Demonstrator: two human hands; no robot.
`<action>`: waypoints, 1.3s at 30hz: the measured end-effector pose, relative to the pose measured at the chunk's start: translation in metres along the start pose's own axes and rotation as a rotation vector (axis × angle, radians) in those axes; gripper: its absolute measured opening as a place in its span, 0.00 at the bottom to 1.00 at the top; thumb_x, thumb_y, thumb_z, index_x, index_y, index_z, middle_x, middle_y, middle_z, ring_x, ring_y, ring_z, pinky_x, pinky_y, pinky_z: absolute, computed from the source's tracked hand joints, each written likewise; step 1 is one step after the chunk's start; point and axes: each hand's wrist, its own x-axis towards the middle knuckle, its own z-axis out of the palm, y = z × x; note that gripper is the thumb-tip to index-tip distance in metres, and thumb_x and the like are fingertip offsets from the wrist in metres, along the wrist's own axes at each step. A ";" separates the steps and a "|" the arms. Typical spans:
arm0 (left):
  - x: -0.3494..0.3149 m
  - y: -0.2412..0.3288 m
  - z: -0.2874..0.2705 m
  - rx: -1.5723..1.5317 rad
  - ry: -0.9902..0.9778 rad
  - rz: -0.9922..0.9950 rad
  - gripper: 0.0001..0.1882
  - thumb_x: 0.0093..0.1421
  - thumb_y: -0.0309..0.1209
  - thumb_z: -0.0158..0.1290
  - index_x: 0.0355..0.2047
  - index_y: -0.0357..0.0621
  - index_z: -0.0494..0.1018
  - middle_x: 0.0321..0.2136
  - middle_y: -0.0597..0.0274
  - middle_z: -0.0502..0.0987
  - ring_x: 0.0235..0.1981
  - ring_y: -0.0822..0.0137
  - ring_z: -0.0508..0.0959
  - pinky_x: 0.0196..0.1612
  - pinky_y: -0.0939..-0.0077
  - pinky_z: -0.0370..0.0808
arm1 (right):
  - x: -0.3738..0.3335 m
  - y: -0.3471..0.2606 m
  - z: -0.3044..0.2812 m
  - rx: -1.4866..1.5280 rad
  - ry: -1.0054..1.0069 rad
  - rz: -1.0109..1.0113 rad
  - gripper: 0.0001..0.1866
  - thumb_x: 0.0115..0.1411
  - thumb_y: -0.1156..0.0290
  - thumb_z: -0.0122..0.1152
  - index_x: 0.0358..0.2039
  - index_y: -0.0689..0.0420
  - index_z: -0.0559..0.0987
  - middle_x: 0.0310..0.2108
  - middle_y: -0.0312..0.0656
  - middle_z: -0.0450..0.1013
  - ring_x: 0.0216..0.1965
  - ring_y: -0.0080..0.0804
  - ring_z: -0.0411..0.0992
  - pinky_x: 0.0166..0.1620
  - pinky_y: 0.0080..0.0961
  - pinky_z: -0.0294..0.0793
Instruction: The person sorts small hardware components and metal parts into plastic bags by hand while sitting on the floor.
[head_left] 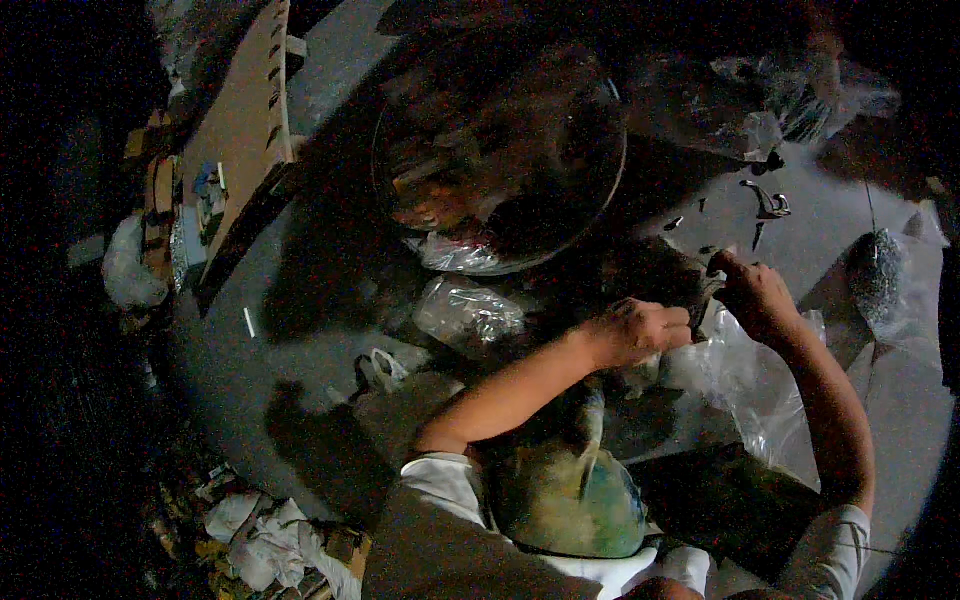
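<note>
My left hand (640, 332) and my right hand (756, 298) are close together, right of the middle, over the pale floor. Between them is a small dark curved piece (707, 298), apparently a metal hook; dim light hides its full shape. The right hand's fingers pinch its upper end. The left hand's fingers are closed at its lower end. Beyond the hands lies a shiny dark metal hook (770, 204) on the floor, with several small dark pieces (676, 222) near it. Clear plastic sheeting (740, 375) spreads beneath my hands.
A large dark thing with a round rim (626, 150) stands ahead. Crumpled clear plastic bags (470, 312) lie this side of it. A cardboard sheet (235, 150) leans at the far left. Wrapped silvery material (882, 278) is at the right, and crumpled white paper or plastic (268, 545) at the lower left.
</note>
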 end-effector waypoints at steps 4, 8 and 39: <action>0.014 0.016 -0.033 0.001 -0.085 -0.012 0.04 0.45 0.25 0.46 0.25 0.45 0.66 0.24 0.61 0.66 0.28 0.60 0.72 0.30 0.69 0.71 | -0.015 0.006 -0.017 -0.148 -0.042 -0.048 0.13 0.46 0.75 0.56 0.35 0.57 0.69 0.23 0.49 0.71 0.26 0.51 0.69 0.27 0.39 0.66; 0.013 0.024 -0.046 0.123 -0.008 -0.124 0.04 0.44 0.24 0.46 0.23 0.44 0.64 0.23 0.59 0.65 0.30 0.58 0.71 0.33 0.69 0.70 | -0.026 -0.016 -0.035 -0.181 0.045 -0.149 0.11 0.45 0.77 0.54 0.33 0.57 0.69 0.19 0.49 0.69 0.22 0.51 0.68 0.24 0.40 0.65; -0.047 -0.162 -0.083 0.514 0.593 -1.317 0.30 0.53 0.38 0.50 0.52 0.32 0.55 0.48 0.41 0.62 0.49 0.43 0.60 0.54 0.55 0.55 | 0.012 0.009 0.031 -0.028 0.237 -0.225 0.14 0.47 0.78 0.52 0.37 0.58 0.74 0.39 0.46 0.69 0.39 0.44 0.68 0.41 0.30 0.69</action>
